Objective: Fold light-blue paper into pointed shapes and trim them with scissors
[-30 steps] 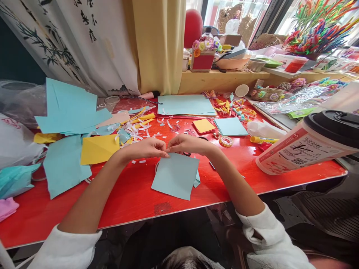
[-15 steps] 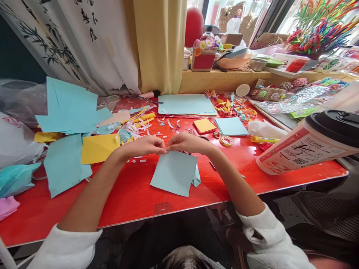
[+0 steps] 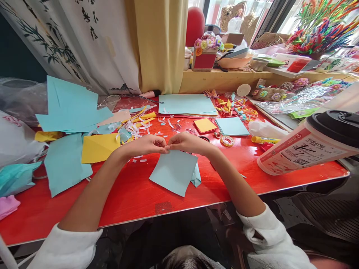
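Observation:
Between my two hands hangs a square sheet of light blue paper point(image 3: 174, 172), pinched at its top edge. My left hand point(image 3: 150, 144) is closed, its thumb and finger pressed on the paper near the corner. Right beside it my right hand point(image 3: 186, 142) is closed too, fingertips meeting those of the left on the same edge. The sheet's lower edge curves a little over the red table. Partly hidden behind its right side lies a folded light blue paper piece point(image 3: 196, 176). Behind my right hand shows the dark loop of a scissors handle point(image 3: 204, 138).
A tilted paper cup point(image 3: 301, 147) with a black lid stands at the right. Small yellow squares point(image 3: 205, 125) and blue squares point(image 3: 231, 126) lie beyond my hands. Blue sheets point(image 3: 68, 104) and a yellow sheet point(image 3: 101, 148) are at the left, with paper scraps point(image 3: 138, 129) nearby.
The blue sheet's lower edge has swung slightly to the left, with its bottom corner curling. Both hands keep their pinch in nearly the same place.

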Available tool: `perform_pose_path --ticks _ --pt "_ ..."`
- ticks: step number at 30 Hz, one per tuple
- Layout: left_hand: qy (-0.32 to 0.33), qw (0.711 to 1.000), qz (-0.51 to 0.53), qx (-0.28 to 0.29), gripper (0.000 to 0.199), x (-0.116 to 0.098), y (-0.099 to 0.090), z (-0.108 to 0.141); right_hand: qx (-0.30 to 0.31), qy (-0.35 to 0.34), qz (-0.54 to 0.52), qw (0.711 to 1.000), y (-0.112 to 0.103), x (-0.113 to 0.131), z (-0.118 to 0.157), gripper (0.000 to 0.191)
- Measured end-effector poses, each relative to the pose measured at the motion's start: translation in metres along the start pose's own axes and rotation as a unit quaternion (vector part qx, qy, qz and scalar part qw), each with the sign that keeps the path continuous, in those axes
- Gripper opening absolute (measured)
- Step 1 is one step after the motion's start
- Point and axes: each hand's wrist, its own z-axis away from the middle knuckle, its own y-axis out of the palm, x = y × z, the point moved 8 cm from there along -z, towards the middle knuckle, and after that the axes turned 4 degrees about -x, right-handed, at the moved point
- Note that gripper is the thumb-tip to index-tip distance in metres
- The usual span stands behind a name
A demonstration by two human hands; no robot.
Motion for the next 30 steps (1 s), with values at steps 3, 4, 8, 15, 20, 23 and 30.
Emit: perform_pose_path --ticks 3,4,8,15,20,23,30 --pt "0.023 1.0 0.004 -0.007 0.029 -0.003 -0.002 -0.001 -0.014 -0.006 0.008 1.0 -0.002 0.002 0.0 0.025" --pt "0.027 1.0 0.006 -0.005 0.03 -0.004 -0.002 -0.001 -0.018 -0.01 0.01 1.0 -0.003 0.002 0.0 0.024" --pt "0.011 1.0 -0.001 -0.014 0.034 -0.002 -0.002 -0.001 -0.038 -0.028 0.017 0.999 -0.005 0.002 -0.002 0.022" --pt "0.017 0.999 -0.007 -0.041 0.035 -0.002 -0.005 -0.001 -0.06 -0.042 0.018 0.997 -0.008 0.003 -0.003 0.022" --pt "0.02 0.998 -0.002 -0.052 0.037 -0.003 -0.008 -0.001 -0.082 -0.045 0.033 0.995 -0.012 0.0 -0.005 0.019" --pt "0.016 0.999 -0.009 -0.045 0.031 -0.003 -0.007 -0.002 -0.064 -0.037 0.042 0.996 -0.01 -0.003 -0.006 0.021" --pt "0.003 0.997 -0.003 -0.073 0.028 0.0 -0.01 -0.002 -0.088 -0.036 0.011 0.995 -0.012 0.0 -0.006 0.02"
